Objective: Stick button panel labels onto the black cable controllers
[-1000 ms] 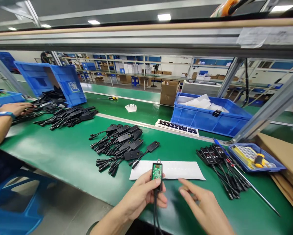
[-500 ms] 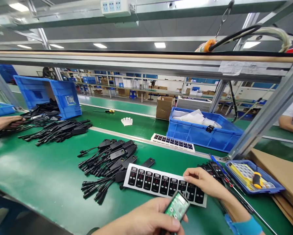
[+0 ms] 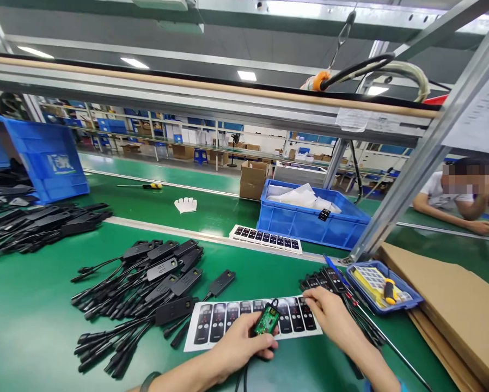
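Nearest to me, the left hand (image 3: 244, 344) holds one open unit (image 3: 268, 320), its green board facing up and its cable going down toward the table (image 3: 24, 305). Its grip is closed, with the thumb over the lower end of the board. The unit is in front of the label sheet (image 3: 233, 313); if they touch, I cannot tell. I judge the unit light and stiff, its case a little slippery and its bare board fragile, so it is better to hold it by the side edges. The right hand (image 3: 330, 313) pinches the sheet at its far right corner, thumb and forefinger together. The sheet looks thin and easy to bend; its edge is the good place to hold. I count eight labels on it, and the unit may hide one more.

To the left is one pile (image 3: 175, 310) of black units, at least nine, overlapping. Beyond the right hand lie some labelled units (image 3: 332, 279), three or more, and one small tray (image 3: 395, 308). Farther, I see one second sheet (image 3: 264, 238) with about nine labels, one blue bin (image 3: 310, 226), one white piece (image 3: 186, 205), one screwdriver (image 3: 151, 186) and one carton (image 3: 253, 179).
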`<state>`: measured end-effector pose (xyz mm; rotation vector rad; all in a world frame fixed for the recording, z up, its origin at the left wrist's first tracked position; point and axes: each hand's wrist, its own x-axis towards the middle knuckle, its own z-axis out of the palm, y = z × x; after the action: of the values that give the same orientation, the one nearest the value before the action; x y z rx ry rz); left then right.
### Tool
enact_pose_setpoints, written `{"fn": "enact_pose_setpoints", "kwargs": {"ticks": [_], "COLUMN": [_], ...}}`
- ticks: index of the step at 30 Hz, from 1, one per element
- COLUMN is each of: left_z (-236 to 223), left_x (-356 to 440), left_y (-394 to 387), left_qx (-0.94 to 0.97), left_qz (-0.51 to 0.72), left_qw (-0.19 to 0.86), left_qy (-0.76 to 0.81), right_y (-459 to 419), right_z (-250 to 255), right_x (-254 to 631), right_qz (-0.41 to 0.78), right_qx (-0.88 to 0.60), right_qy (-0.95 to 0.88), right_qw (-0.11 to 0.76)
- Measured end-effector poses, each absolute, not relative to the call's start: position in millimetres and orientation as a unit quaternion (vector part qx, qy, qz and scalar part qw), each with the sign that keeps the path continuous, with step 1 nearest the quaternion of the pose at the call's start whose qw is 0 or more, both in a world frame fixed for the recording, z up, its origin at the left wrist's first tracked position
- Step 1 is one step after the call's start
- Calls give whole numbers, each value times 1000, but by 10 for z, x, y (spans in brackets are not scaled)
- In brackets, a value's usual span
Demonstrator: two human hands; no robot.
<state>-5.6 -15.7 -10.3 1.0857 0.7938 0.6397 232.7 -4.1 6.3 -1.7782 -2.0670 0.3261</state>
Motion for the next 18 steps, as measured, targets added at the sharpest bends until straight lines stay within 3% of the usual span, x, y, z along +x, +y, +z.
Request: {"fn": "enact_pose_setpoints", "kwargs": {"ticks": [5, 10, 14, 18], "left_z": [-154, -202, -212, -150], "left_x": [-87, -98, -99, -82], "left_y": [-137, -125, -125, -134], "left_qx": [532, 516, 504, 487], "left_qz": [255, 255, 256, 265], "left_qw": [724, 738, 746, 751], "left_qy": [358, 352, 353, 358], "right_y": [-152, -110, -84, -100], "right_z": [-168, -257, -310, -214], "right_x": [2294, 2329, 2385, 2395], "right_qz": [-80, -148, -131, -22], "right_qx": [-671, -636, -615, -620], "right_qy": [-733, -754, -772, -760], "right_qw": [79, 66, 98, 195]}}
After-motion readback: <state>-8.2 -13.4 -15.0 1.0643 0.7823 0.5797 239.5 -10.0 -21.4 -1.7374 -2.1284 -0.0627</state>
